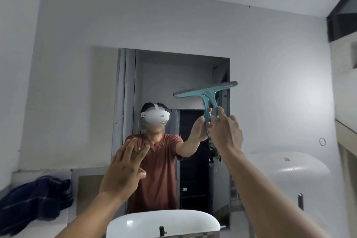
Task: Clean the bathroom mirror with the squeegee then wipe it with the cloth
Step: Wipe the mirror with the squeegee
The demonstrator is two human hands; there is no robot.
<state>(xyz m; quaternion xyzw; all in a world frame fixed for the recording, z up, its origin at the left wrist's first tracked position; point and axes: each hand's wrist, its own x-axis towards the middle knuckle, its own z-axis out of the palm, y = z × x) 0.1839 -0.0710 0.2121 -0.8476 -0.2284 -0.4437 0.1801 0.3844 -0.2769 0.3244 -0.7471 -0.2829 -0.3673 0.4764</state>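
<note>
Two hands up | right hand [225, 135] grips teal plastic squeegee [207, 94] by its handle, blade long axis near-horizontal at wall mirror [173, 83] upper right | left hand [125, 168] spread, empty | dark blue cloth [34, 199] lies far left, nearer left hand.

You see a dim, flat grey room with soft, weak shadows. Your wide lens bends the walls [280, 83] at the edges, the right side smears, and your hands show slight motion blur.
</note>
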